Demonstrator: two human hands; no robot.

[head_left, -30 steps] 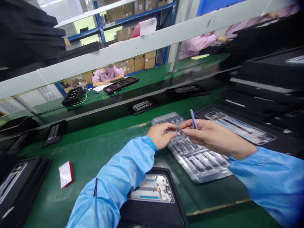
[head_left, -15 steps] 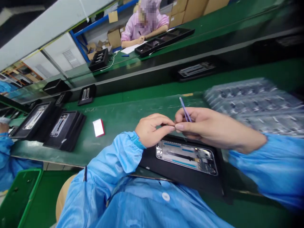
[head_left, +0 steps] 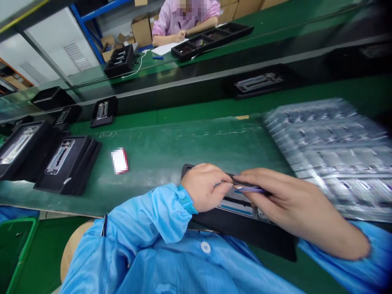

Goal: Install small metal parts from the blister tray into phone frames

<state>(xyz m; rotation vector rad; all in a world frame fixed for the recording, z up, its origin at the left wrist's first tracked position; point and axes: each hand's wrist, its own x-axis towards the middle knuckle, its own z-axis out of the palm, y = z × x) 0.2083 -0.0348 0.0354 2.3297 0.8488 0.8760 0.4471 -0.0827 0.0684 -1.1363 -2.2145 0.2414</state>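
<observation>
My left hand is over the left end of a phone frame, thumb and forefinger closed in a pinch; whatever lies between them is too small to make out. Purple tweezers lie low and nearly level in my right hand, tips towards the left fingertips. The fingers of both hands almost meet above the frame. Under it is a black tray, and my hands hide much of the frame.
Clear plastic blister trays are stacked at the right. A white and red card lies on the green bench. Black trays with phone frames stand left. Across a divider, a person in pink sits by a compartmented black box.
Both hands have come down closer to the phone frame. The tweezers have swung from upright to nearly level. My view has shifted, so the bench items on the left appear further left.
</observation>
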